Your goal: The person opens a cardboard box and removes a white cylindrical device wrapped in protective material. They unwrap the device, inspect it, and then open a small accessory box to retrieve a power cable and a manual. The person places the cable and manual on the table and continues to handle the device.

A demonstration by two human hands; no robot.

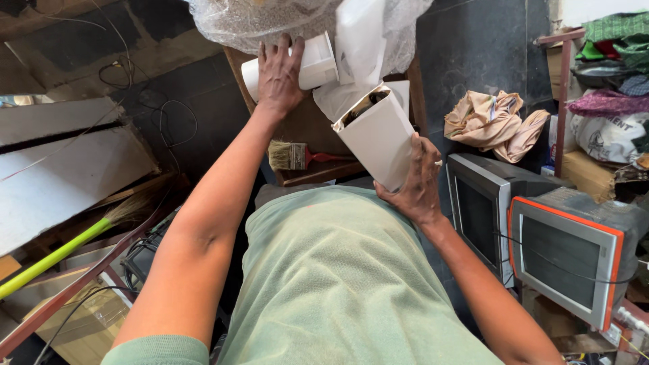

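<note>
The right hand (pixel 418 177) is wrapped around the lower part of an open white carton (pixel 378 138), fingers curled over its right side, holding it tilted above the near edge of the small wooden desk (pixel 304 128); something dark shows inside the carton's open top, too shadowed to name. The left hand (pixel 278 74) reaches farther out, palm down and fingers spread, pressed flat on a white cylindrical piece (pixel 312 66) that lies on its side at the far part of the desk. Just beyond that piece, a bulging bundle of clear bubble wrap (pixel 270 20) crowds the far end of the desk and overhangs both hands, with a loose white sheet (pixel 359 40) hanging down between the bundle and the carton. On the desk near its front edge, between the two forearms, lies a paintbrush with a red handle (pixel 297 157). To the right, on the floor side, stand two old television sets, a grey one (pixel 483 203) and an orange-framed one (pixel 574 253), with a crumpled tan cloth (pixel 493 122) behind them. To the left lie pale boards (pixel 61 169), a broom with a green handle (pixel 61 253) and loose dark cables (pixel 155 115).
</note>
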